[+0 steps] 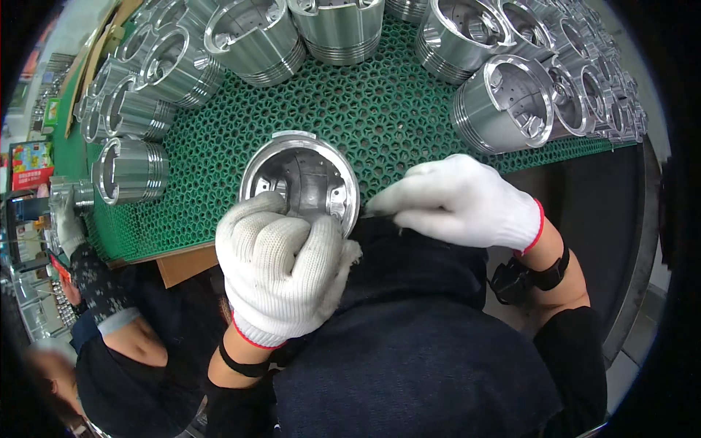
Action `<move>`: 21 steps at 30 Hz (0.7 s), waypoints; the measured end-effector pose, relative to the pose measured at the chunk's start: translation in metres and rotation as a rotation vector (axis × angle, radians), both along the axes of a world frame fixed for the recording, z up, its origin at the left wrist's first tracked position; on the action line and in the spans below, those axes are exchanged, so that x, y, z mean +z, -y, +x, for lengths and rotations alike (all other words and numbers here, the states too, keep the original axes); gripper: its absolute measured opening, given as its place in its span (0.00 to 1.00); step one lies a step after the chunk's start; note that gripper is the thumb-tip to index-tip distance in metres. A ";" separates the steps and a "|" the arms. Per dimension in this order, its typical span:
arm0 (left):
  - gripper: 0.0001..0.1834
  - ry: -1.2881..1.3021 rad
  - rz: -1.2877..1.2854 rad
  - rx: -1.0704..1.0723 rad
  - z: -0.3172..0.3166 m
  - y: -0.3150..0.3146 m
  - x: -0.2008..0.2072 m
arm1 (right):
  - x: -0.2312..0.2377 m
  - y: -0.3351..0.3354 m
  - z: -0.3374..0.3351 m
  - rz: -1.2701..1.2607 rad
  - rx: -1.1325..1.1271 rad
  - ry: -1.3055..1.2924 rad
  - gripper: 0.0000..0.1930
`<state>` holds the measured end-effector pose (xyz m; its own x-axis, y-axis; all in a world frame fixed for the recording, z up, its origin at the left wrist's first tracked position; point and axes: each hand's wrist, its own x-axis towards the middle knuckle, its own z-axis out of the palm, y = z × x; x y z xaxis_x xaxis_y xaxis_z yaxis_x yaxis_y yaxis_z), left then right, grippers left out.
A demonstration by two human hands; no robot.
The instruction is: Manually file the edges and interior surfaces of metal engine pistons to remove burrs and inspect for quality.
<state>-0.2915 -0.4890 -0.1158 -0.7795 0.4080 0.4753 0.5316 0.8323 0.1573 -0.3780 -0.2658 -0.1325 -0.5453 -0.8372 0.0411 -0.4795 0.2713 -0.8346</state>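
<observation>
A shiny metal piston [323,164] is tilted with its hollow end toward me, at the near edge of the green mat. My left hand [281,255], in a white knitted glove with a red cuff, is closed over the near rim, its fingers hooked into the hollow. Just right of the piston is my right hand [460,201], gloved the same way. Its fingers and thumb point left and come together by the piston's side. Whatever lies between those fingertips is too small and dark to make out.
Green honeycomb matting [372,109] covers the bench. Several pistons stand along its far side, with a near one [504,106] at right and another [131,171] at left. A co-worker's gloved hand [68,223] touches a piston at far left. A dark surface [584,212] lies at right.
</observation>
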 end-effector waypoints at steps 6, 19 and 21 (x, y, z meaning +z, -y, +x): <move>0.24 -0.075 0.169 0.090 -0.007 0.036 0.002 | 0.013 -0.006 0.008 0.072 -0.234 0.153 0.14; 0.13 0.017 0.135 -0.064 -0.038 0.048 0.004 | 0.011 0.018 0.004 -0.313 -0.397 -0.089 0.14; 0.13 -0.001 0.063 -0.004 -0.043 0.044 0.014 | -0.002 0.024 -0.007 -0.028 -0.322 -0.713 0.15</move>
<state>-0.3346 -0.5326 -0.1022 -0.7772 0.3803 0.5013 0.5353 0.8184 0.2091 -0.3847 -0.2901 -0.1350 -0.5952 -0.6358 0.4915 -0.8036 0.4718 -0.3628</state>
